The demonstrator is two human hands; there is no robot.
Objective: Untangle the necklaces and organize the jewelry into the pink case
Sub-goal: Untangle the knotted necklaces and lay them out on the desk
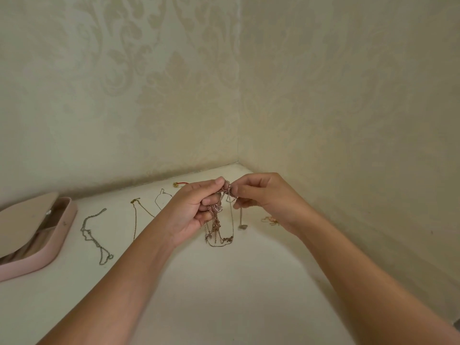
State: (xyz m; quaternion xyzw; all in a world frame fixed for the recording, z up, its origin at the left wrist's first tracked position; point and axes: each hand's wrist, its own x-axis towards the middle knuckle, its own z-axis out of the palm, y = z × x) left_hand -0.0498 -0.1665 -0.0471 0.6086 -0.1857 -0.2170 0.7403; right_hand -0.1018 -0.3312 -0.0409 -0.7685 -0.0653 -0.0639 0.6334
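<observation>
Tabletop (224, 282), cream, set in a corner of damask-papered walls (149, 95). Left hand (191, 210) grips tangled necklaces (219, 227) (loops hanging below); right hand (261, 197) pinches one strand of them. Pink case (59, 245) open, far left.

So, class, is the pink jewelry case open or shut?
Open: the pink case has its lid lifted, and its lined compartments show inside.

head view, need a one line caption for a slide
Left hand and right hand hold a chain tangle over a white table; loose necklaces lie beside the open pink case.
</observation>
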